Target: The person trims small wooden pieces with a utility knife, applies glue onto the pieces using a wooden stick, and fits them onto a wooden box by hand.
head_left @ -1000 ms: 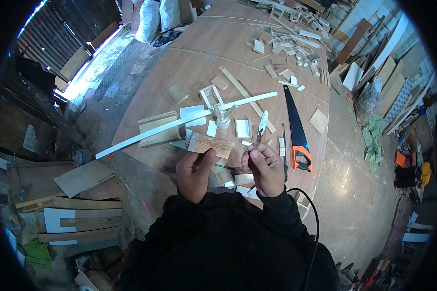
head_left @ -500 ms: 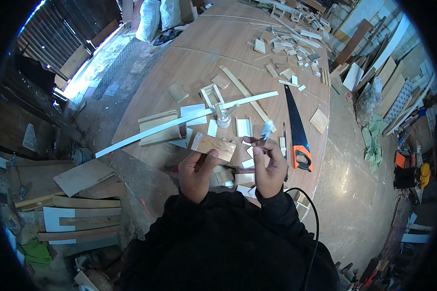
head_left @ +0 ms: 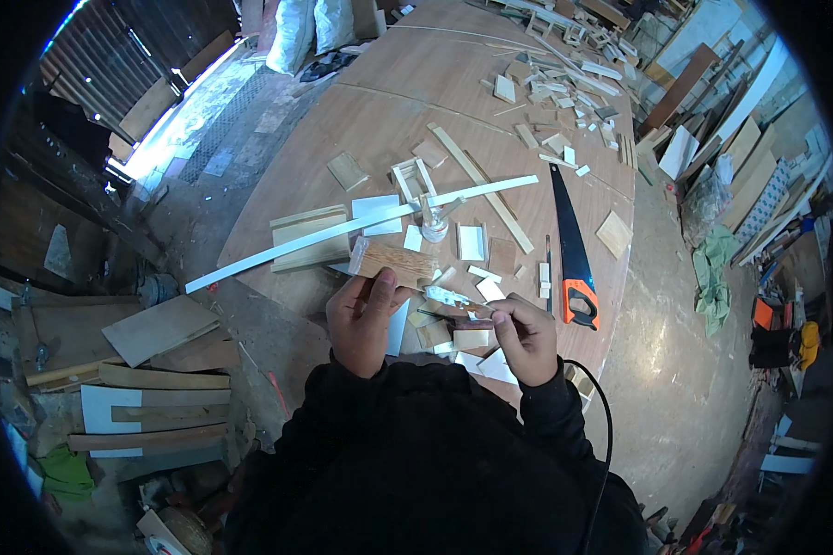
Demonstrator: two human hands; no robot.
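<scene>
Hands (head_left: 363,324) angle inward, pinching block (head_left: 396,263) and tool (head_left: 451,297).

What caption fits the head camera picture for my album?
Left hand holding a wood piece, right hand a white-tipped tool, above a cluttered table.

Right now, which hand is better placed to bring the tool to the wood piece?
Probably the right hand: it holds the tool, white end toward the wood piece. The left hand holds that piece.

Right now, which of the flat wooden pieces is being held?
The brown, grained piece pinched by the left hand; no other flat wooden piece is in either hand's grip.
</scene>
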